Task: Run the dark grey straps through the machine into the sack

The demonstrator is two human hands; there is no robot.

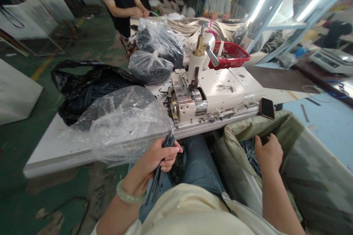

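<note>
My left hand point(158, 154), with a pale bangle at its wrist, is wrapped around a bundle of thin dark strips point(168, 140). The bundle's lower ends hang over my lap. My right hand point(269, 156) is above a cloth-lined bin point(230, 136), its thumb and index finger apart and the other fingers curled and partly hidden. Dark strips point(250, 156) lie inside the bin below that hand. In front of me stands a white machine point(226, 90) with metal rollers and an upright post. Clear plastic point(124, 117) drapes over the table edge beside my left hand.
A black bag point(79, 71) of dark strips and a tied clear bag point(150, 68) stand left of the machine. A phone point(267, 108) rests by the bin's rim. Behind are a red basket point(231, 55) and two people. A blue surface point(328, 125) lies right.
</note>
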